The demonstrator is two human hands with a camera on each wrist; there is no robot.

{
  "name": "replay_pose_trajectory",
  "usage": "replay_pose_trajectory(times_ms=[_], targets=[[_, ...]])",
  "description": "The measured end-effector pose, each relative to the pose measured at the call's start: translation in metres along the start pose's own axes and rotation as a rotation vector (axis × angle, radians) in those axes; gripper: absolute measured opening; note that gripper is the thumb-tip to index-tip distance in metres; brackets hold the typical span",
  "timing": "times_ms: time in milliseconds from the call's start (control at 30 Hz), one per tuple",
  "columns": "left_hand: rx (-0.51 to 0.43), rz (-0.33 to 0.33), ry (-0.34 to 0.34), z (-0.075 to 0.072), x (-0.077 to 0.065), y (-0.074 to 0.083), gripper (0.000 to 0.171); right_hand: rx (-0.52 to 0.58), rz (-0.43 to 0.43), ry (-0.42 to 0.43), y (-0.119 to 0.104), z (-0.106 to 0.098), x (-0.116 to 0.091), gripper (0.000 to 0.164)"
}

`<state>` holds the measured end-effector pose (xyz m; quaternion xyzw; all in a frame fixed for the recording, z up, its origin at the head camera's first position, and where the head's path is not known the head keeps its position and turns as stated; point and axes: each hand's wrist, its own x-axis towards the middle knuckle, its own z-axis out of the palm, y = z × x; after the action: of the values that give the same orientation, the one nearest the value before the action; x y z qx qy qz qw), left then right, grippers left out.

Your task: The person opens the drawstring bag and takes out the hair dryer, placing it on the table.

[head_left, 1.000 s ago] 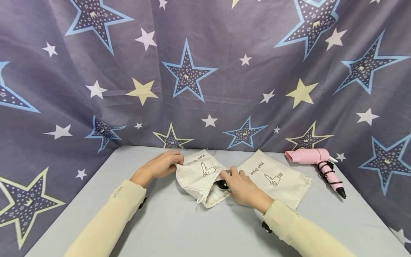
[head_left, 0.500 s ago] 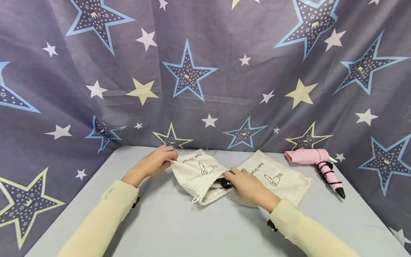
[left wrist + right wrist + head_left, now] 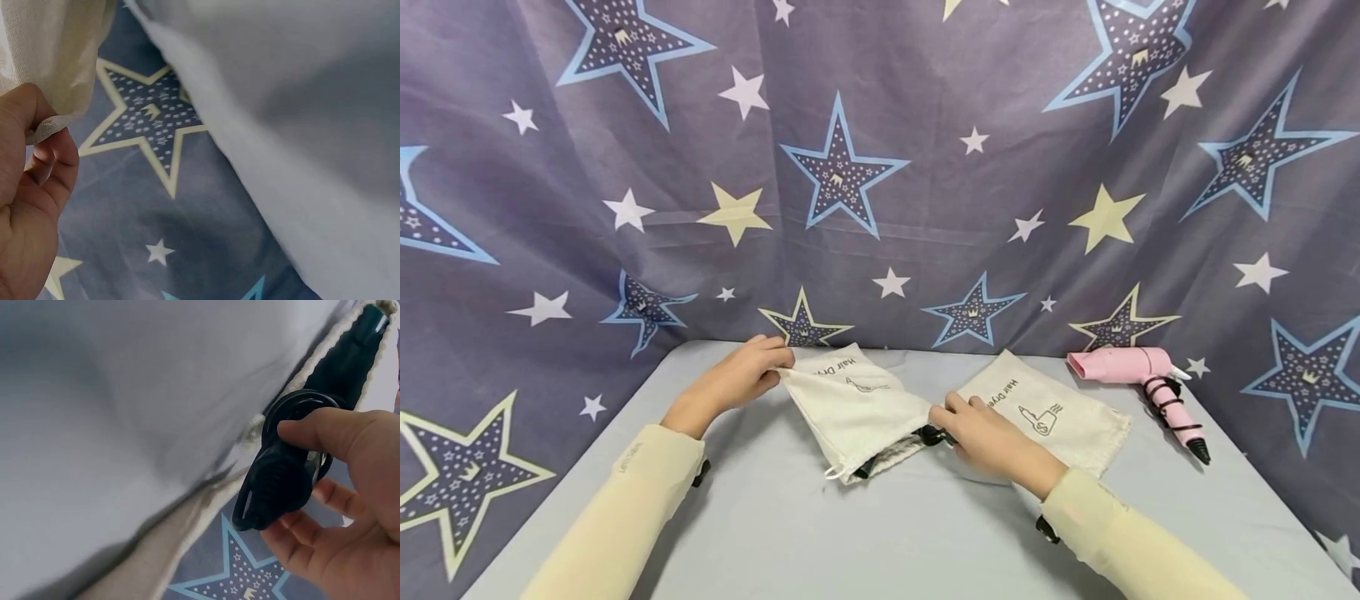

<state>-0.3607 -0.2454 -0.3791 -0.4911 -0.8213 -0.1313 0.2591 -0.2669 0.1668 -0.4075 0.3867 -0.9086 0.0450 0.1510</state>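
Observation:
A cream cloth bag point(image 3: 850, 417) printed "Hair Dryer" lies at the middle of the table. My left hand point(image 3: 733, 383) pinches its closed corner between thumb and fingers, lifting the cloth; the left wrist view shows the pinched bag corner point(image 3: 59, 56) closely. At the bag's mouth, my right hand point(image 3: 992, 442) grips the corded end of a dark hair dryer point(image 3: 275, 481). In the right wrist view, the thumb presses on its looped black cord, with fingers underneath. The dryer's dark green body point(image 3: 344, 369) lies within the bag's mouth, mostly hidden by cloth.
A second cream bag point(image 3: 1075, 408) with the same print lies flat to the right, partly behind the right hand. Beyond it, a pink hair dryer point(image 3: 1127, 364) with its black cord wound round the handle rests near the table's right edge. A star-patterned curtain point(image 3: 880, 183) stands behind.
My left hand has moved left and slightly away, drawing the bag's corner with it. The cloth is stretched between the hands, and its near edge now shows dark green. The right hand has shifted slightly right.

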Motion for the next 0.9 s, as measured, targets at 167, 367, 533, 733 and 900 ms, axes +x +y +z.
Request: replay_pose_trajectory(times_ms=[167, 367, 533, 733, 900], targets=[[-0.029, -0.059, -0.127, 0.006, -0.001, 0.002, 0.035, 0.005, 0.007, -0.009, 0.0, 0.003, -0.002, 0.035], [-0.086, -0.247, -0.33, 0.004, 0.005, 0.011, 0.031, 0.025, 0.016, -0.017, 0.001, 0.004, -0.003, 0.039], [-0.135, -0.273, -0.333, 0.003, 0.017, 0.019, 0.023, 0.04, 0.051, -0.032, 0.001, 0.005, -0.003, 0.043], [-0.105, -0.281, -0.323, 0.012, 0.037, 0.027, 0.018, 0.051, 0.053, -0.009, 0.0, 0.004, 0.002, 0.045], [-0.101, -0.242, -0.352, 0.026, 0.06, 0.03, 0.02, 0.067, 0.028, 0.026, -0.001, 0.003, 0.004, 0.044]])
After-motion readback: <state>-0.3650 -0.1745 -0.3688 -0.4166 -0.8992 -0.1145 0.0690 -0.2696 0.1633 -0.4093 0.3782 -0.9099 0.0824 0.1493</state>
